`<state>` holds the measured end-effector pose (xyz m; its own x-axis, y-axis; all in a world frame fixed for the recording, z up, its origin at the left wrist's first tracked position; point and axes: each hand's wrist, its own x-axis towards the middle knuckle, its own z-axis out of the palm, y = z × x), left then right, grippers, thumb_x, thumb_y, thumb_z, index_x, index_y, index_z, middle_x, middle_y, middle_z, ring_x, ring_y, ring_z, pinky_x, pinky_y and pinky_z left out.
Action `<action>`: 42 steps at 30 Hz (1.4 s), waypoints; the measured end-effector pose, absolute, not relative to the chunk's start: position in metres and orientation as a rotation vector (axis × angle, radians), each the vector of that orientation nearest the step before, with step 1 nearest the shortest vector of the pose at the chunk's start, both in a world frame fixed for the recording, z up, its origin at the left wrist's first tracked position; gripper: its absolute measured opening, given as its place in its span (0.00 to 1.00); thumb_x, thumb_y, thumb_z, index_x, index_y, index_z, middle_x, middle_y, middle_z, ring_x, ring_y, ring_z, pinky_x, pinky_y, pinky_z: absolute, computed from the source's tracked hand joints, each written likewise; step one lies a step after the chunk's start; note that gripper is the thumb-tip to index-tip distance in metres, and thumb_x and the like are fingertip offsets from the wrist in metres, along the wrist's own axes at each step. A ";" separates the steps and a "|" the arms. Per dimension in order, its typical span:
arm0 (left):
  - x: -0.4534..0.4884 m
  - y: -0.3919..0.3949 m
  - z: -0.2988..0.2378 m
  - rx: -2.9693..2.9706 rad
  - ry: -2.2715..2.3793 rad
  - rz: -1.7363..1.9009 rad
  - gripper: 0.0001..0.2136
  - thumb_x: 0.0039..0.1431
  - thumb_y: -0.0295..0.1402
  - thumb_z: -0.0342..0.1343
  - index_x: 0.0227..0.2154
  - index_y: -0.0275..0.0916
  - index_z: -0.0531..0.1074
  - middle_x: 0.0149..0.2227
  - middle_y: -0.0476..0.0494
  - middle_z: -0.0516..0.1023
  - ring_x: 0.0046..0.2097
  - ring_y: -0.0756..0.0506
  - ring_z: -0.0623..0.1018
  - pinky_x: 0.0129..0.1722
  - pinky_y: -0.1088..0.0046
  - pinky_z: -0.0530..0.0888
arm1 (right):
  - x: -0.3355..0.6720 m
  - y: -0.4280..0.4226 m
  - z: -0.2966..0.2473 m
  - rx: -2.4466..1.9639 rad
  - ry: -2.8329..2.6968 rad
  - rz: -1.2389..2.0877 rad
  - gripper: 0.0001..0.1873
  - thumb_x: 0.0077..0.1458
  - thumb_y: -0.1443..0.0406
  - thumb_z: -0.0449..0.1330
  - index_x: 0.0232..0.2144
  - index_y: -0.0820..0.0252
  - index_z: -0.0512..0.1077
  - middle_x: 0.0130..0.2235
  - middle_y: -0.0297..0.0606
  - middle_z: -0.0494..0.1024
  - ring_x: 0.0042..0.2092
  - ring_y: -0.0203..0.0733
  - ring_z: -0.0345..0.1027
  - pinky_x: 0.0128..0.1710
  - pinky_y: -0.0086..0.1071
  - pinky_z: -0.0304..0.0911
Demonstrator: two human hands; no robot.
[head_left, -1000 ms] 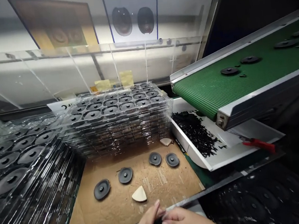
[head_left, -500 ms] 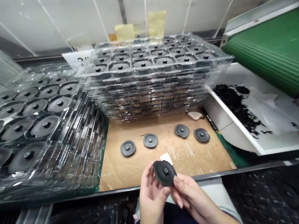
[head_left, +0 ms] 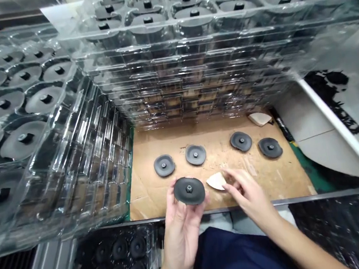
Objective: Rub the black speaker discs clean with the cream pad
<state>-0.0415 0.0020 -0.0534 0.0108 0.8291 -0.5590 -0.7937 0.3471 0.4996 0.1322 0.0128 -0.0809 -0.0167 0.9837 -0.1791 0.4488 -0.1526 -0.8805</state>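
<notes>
My left hand (head_left: 180, 229) holds a black round disc (head_left: 189, 190) with a small centre hub, fingers curled under its rim, just above the near edge of a cardboard sheet (head_left: 278, 179). My right hand (head_left: 247, 193) reaches over the cardboard, fingertips pinching or touching a white wedge-shaped piece (head_left: 215, 181). Several more black discs (head_left: 195, 154) lie in a row on the cardboard beyond my hands.
Stacks of clear plastic trays (head_left: 191, 64) filled with black discs stand behind and to the left (head_left: 29, 125). A second white wedge (head_left: 260, 118) lies at the cardboard's far right. A white bin (head_left: 336, 121) holds black scraps. More discs sit in a tray below left (head_left: 122, 262).
The view has tilted down and closer. My right hand has let go of the disc and reached forward to the white wedge; my left hand keeps the disc.
</notes>
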 end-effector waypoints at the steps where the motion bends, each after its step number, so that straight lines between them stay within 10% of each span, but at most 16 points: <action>1: -0.043 0.004 -0.054 0.025 0.915 1.265 0.21 0.47 0.38 0.64 0.46 0.55 0.69 0.50 0.50 0.74 0.55 0.40 0.72 0.53 0.58 0.70 | 0.132 0.015 -0.087 -1.676 -1.552 1.078 0.20 0.57 0.57 0.54 0.49 0.61 0.69 0.45 0.48 0.67 0.28 0.36 0.63 0.34 0.37 0.65; 7: -0.047 0.009 -0.053 -0.025 0.909 1.244 0.24 0.43 0.39 0.66 0.46 0.54 0.70 0.52 0.47 0.74 0.58 0.39 0.69 0.56 0.61 0.68 | 0.117 0.010 -0.099 -1.463 -1.872 1.062 0.12 0.58 0.65 0.53 0.43 0.58 0.71 0.39 0.42 0.75 0.39 0.41 0.70 0.40 0.34 0.66; 21: -0.036 0.009 -0.033 0.041 0.915 1.134 0.26 0.36 0.35 0.70 0.43 0.45 0.75 0.45 0.44 0.79 0.46 0.46 0.77 0.43 0.78 0.74 | 0.112 0.036 0.018 -1.240 -2.081 0.793 0.14 0.56 0.76 0.53 0.40 0.58 0.73 0.29 0.33 0.77 0.28 0.36 0.63 0.30 0.31 0.59; 27: -0.031 0.009 -0.028 0.092 0.854 1.124 0.27 0.37 0.33 0.70 0.46 0.48 0.74 0.46 0.46 0.79 0.44 0.49 0.78 0.42 0.80 0.74 | 0.111 0.033 0.022 -1.101 -1.870 0.739 0.16 0.56 0.76 0.54 0.44 0.58 0.71 0.40 0.34 0.80 0.36 0.34 0.71 0.37 0.30 0.62; 36: -0.022 0.001 -0.028 0.056 0.832 1.109 0.23 0.42 0.37 0.66 0.45 0.45 0.74 0.47 0.42 0.78 0.47 0.40 0.78 0.47 0.67 0.74 | 0.169 -0.007 -0.067 -1.623 -1.683 0.917 0.10 0.56 0.62 0.57 0.36 0.55 0.77 0.34 0.37 0.81 0.33 0.41 0.72 0.31 0.32 0.67; 42: -0.010 -0.006 -0.017 0.123 0.792 1.058 0.25 0.44 0.37 0.65 0.48 0.45 0.71 0.47 0.43 0.77 0.46 0.41 0.78 0.47 0.66 0.74 | 0.156 -0.004 -0.021 -1.588 -1.580 0.838 0.11 0.59 0.62 0.55 0.42 0.54 0.74 0.41 0.36 0.79 0.36 0.39 0.72 0.31 0.29 0.67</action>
